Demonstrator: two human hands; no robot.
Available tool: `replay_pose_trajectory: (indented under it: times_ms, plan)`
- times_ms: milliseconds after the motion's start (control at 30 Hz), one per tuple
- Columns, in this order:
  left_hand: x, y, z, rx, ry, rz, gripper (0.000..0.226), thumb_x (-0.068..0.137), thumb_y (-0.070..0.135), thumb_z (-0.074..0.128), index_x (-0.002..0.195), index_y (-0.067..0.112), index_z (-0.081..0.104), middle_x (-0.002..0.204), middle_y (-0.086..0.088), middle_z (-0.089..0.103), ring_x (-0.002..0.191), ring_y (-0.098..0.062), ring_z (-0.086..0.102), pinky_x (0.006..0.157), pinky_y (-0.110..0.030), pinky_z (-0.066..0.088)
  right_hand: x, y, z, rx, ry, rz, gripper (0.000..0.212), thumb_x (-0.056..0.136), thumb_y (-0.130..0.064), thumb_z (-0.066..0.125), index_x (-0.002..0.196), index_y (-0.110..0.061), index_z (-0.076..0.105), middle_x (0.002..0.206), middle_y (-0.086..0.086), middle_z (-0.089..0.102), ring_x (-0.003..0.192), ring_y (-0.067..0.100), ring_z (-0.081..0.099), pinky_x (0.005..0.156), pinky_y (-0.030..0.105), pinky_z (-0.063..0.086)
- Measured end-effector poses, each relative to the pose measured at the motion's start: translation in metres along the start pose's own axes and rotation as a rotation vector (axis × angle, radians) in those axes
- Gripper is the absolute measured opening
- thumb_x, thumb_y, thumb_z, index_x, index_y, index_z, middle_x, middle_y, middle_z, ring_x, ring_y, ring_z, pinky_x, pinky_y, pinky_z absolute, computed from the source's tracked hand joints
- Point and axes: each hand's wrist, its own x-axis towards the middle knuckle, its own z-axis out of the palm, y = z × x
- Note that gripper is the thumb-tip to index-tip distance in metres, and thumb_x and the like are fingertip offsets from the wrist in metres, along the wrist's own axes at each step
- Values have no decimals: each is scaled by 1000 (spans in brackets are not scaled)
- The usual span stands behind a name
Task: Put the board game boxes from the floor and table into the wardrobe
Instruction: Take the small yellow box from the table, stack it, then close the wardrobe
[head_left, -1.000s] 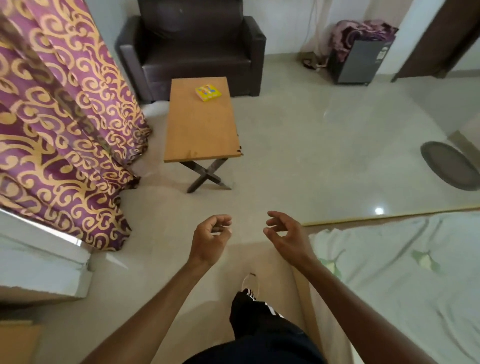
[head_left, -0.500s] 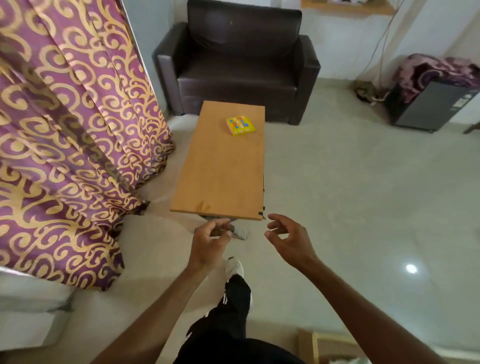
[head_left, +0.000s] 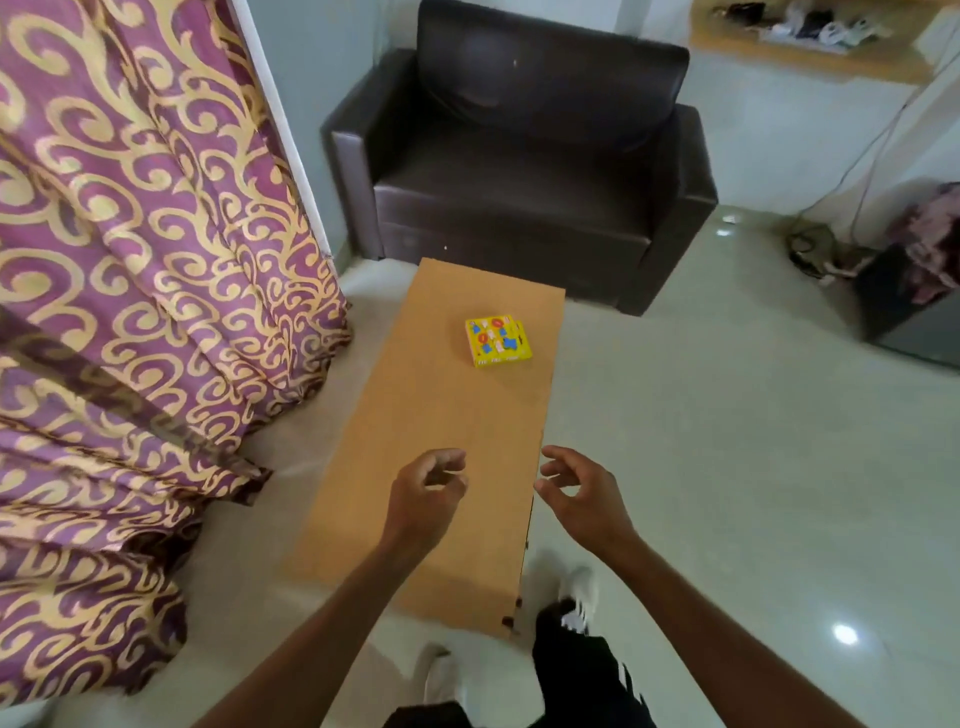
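- One yellow box (head_left: 497, 340) lies flat on the worktop (head_left: 415, 415), toward its far end and near its right edge, with coloured shapes printed on top.
- Left hand (head_left: 423, 493) hovers over the near part of the worktop, fingers loosely curled toward the thumb, holding nothing.
- Right hand (head_left: 584, 499) hovers at the worktop's right edge, fingers relaxed and half bent, holding nothing.
- Both hands are well apart from the box.
- Dark sofa (head_left: 519, 208) stands just beyond the worktop's far end.
- Purple curtain (head_left: 130, 286) with gold swirls hangs on the left, its hem reaching the pale floor (head_left: 727, 467).
- White shoes (head_left: 576, 587) show near the worktop's close end.
- Shelf (head_left: 805, 57) at the upper right carries small items too blurred to tell.
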Motion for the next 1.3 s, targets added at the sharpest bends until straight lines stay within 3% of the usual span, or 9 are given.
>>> replay_pose_trajectory:
  times_ms: [167, 333, 533, 733, 833, 1000, 1100, 1167, 1300]
  plan:
    - [130, -5, 54, 26, 50, -84, 26, 81, 4, 68, 103, 17, 70, 96, 8, 70, 73, 6, 63, 69, -8, 48, 157, 20, -13, -20, -111, 30, 40, 81, -21, 71, 121, -21, 63, 96, -5, 70, 85, 6, 67, 80, 20, 50]
    - [271, -28, 101, 74, 62, -276, 31, 70, 27, 61, 100, 25, 66, 99, 3, 68, 77, -4, 65, 68, -14, 47, 329, 61, 1, -79, -256, 124, 43, 78, -23, 71, 120, -21, 63, 97, -4, 70, 86, 12, 67, 84, 28, 52]
    - [431, -67, 129, 386, 5, -455, 57, 80, 20, 62, 135, 20, 50, 141, -4, 52, 128, -20, 50, 107, -33, 40, 473, 112, 58, -171, -461, 220, 61, 80, -26, 68, 137, -25, 48, 112, 5, 67, 106, 23, 62, 90, 31, 48]
    - [558, -110, 150, 670, -172, -354, 83, 80, 21, 64, 152, 19, 23, 160, -4, 21, 146, -27, 20, 114, -43, 29, 539, 162, 110, -243, -568, 258, 84, 81, -23, 63, 151, -30, 18, 139, 8, 53, 121, 31, 55, 98, 39, 47]
    - [578, -120, 157, 789, -300, -326, 85, 82, 20, 60, 154, 22, 15, 161, 0, 18, 148, -23, 12, 115, -45, 22, 541, 167, 112, -237, -554, 239, 86, 79, -20, 65, 151, -29, 18, 136, 10, 55, 121, 30, 54, 96, 36, 46]
    - [548, -133, 161, 721, -236, -495, 88, 78, 32, 65, 152, 20, 19, 147, -13, 34, 137, -37, 28, 108, -47, 33, 531, 176, 110, -150, -559, 273, 82, 70, -31, 64, 146, -28, 34, 132, 9, 55, 123, 25, 53, 99, 37, 47]
    - [503, -134, 158, 490, -183, -729, 86, 68, 44, 65, 146, 24, 35, 133, -20, 41, 130, -40, 35, 107, -42, 35, 518, 187, 105, -138, -606, 270, 82, 69, -37, 70, 144, -30, 36, 129, 7, 50, 113, 17, 59, 93, 41, 52]
    - [464, -127, 157, 287, -123, -851, 89, 56, 43, 60, 142, 24, 44, 128, -20, 42, 126, -36, 40, 107, -37, 38, 505, 168, 91, -158, -645, 261, 80, 76, -20, 72, 147, -25, 35, 133, 7, 39, 114, 13, 53, 98, 33, 48]
    - [373, -108, 155, -103, 74, -847, 58, 55, 29, 66, 113, 33, 61, 115, -7, 57, 113, -34, 57, 95, -48, 51, 479, 143, 69, -210, -755, 135, 72, 81, -6, 67, 145, -21, 37, 136, 4, 31, 125, 16, 48, 99, 22, 41]
